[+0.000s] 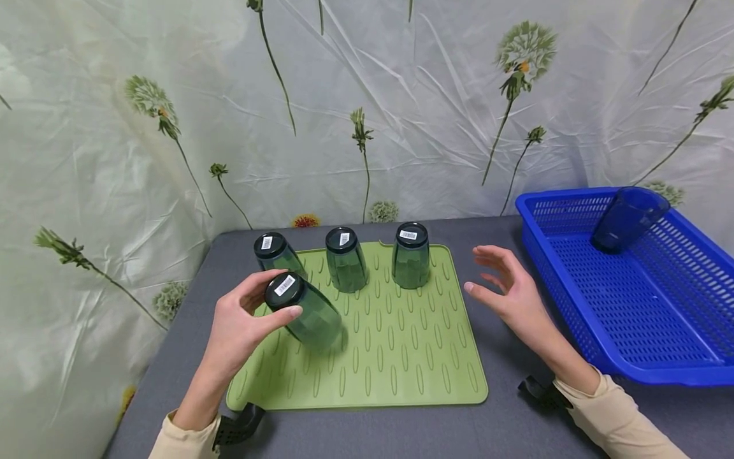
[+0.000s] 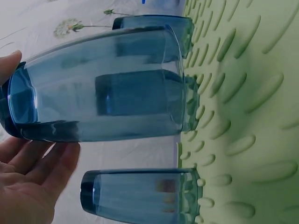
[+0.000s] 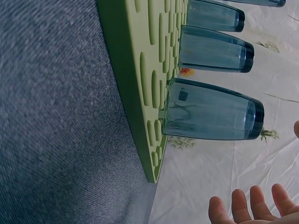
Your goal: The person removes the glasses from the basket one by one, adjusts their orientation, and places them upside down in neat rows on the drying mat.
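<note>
My left hand grips the base of an upside-down blue-green cup at the front left of a green ribbed mat. The cup leans towards me, its rim down at the mat. In the left wrist view my fingers curl under this cup. Three more upside-down cups stand in a row at the mat's far edge: left, middle, right. My right hand hovers open to the right of the mat, touching nothing. Its fingertips show in the right wrist view, near the closest cup.
A blue perforated basket stands at the right on the grey table, with one dark blue cup lying tilted in its far corner. A flower-printed sheet hangs close behind and to the left.
</note>
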Demonstrator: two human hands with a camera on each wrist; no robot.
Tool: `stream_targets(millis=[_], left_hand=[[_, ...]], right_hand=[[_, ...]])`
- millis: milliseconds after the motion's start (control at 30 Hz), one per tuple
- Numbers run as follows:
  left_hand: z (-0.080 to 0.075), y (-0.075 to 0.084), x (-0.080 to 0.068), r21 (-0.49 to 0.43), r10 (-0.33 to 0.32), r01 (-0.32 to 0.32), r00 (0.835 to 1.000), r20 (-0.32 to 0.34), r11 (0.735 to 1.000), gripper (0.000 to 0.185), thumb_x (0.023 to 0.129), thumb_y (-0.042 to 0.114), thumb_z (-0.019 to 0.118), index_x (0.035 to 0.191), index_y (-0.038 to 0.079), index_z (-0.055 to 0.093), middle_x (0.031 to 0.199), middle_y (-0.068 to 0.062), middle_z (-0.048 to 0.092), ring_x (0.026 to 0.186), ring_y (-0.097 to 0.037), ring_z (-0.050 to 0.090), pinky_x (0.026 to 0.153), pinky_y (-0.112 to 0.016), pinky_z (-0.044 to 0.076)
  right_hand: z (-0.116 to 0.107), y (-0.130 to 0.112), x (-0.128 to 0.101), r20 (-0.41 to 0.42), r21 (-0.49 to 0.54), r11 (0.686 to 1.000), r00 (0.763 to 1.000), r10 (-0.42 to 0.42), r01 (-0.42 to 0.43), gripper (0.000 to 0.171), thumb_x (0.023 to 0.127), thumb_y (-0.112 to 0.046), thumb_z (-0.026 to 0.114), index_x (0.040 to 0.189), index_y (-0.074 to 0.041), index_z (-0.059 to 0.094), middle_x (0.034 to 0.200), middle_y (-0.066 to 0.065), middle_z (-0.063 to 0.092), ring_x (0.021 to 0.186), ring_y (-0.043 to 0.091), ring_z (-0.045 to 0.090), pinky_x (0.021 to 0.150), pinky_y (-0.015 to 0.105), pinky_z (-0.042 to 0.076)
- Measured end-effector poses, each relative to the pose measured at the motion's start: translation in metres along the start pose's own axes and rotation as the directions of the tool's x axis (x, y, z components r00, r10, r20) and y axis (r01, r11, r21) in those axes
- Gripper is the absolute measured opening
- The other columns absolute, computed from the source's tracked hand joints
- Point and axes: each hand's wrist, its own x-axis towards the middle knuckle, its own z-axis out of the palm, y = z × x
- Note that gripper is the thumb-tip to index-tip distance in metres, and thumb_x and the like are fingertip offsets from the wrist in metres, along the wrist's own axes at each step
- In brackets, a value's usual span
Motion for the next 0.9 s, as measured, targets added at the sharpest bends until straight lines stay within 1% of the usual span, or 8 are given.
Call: stream_targets(millis=[133, 233, 367, 500, 700, 900], left_hand=[[-0.005, -0.002, -0.001, 0.03, -0.038, 0.039, 0.999, -0.036, 0.999, 0.051, 0.076, 0.013, 0.086, 0.123, 0.018, 0.067, 0.113, 0.0, 0.068, 0.099, -0.016, 0.063, 0.085, -0.022, 0.048], [-0.009, -0.003, -0.002, 0.07, -0.057, 0.061, 0.997, -0.055, 0.996, 0.051, 0.076, 0.016, 0.086, 0.123, 0.02, 0.066, 0.114, 0.001, 0.067, 0.097, -0.016, 0.063, 0.082, -0.022, 0.048], [-0.015, -0.003, -0.001, 0.12, -0.059, 0.066, 0.996, -0.063, 0.991, 0.053, 0.076, 0.02, 0.087, 0.124, 0.024, 0.066, 0.116, 0.004, 0.066, 0.095, -0.016, 0.063, 0.073, -0.023, 0.049], [-0.02, -0.005, 0.0, 0.143, -0.068, 0.076, 0.996, -0.058, 0.987, 0.054, 0.077, 0.022, 0.087, 0.125, 0.025, 0.065, 0.117, 0.005, 0.065, 0.094, -0.016, 0.062, 0.069, -0.024, 0.051], [-0.027, -0.008, 0.0, 0.145, -0.096, 0.103, 0.994, -0.049, 0.984, 0.054, 0.077, 0.023, 0.086, 0.127, 0.026, 0.064, 0.118, 0.004, 0.065, 0.095, -0.016, 0.064, 0.07, -0.025, 0.053], [-0.035, -0.013, -0.004, 0.142, -0.08, 0.089, 0.994, -0.069, 0.986, 0.051, 0.077, 0.019, 0.086, 0.124, 0.022, 0.065, 0.118, 0.003, 0.065, 0.097, -0.012, 0.065, 0.076, -0.02, 0.052]], right_hand=[[0.0, 0.001, -0.001, 0.003, -0.016, 1.0, 1.0, 0.008, -0.008, 0.061, 0.089, -0.002, 0.071, 0.143, -0.006, 0.043, 0.141, 0.007, 0.047, 0.13, 0.023, 0.043, 0.102, 0.021, 0.041], [-0.001, 0.002, -0.001, 0.003, -0.02, 1.0, 1.0, 0.01, -0.01, 0.061, 0.089, -0.002, 0.071, 0.143, -0.006, 0.042, 0.141, 0.008, 0.047, 0.13, 0.022, 0.044, 0.101, 0.021, 0.041], [-0.001, 0.003, 0.0, 0.001, -0.005, 1.0, 1.0, 0.003, -0.003, 0.06, 0.089, -0.001, 0.071, 0.142, -0.004, 0.042, 0.142, 0.012, 0.046, 0.131, 0.024, 0.043, 0.101, 0.022, 0.041], [-0.001, 0.004, 0.001, 0.003, -0.011, 1.0, 1.0, 0.002, -0.002, 0.06, 0.089, -0.002, 0.071, 0.142, -0.002, 0.042, 0.141, 0.01, 0.046, 0.131, 0.023, 0.043, 0.101, 0.023, 0.041], [-0.001, 0.004, 0.001, 0.006, -0.018, 1.0, 1.0, 0.005, -0.005, 0.06, 0.09, -0.002, 0.071, 0.142, -0.005, 0.042, 0.141, 0.008, 0.046, 0.131, 0.023, 0.042, 0.101, 0.023, 0.042], [0.0, 0.003, 0.003, 0.007, -0.012, 1.0, 1.0, 0.0, 0.0, 0.059, 0.09, -0.003, 0.071, 0.142, -0.006, 0.043, 0.14, 0.005, 0.048, 0.131, 0.025, 0.043, 0.101, 0.024, 0.042]])
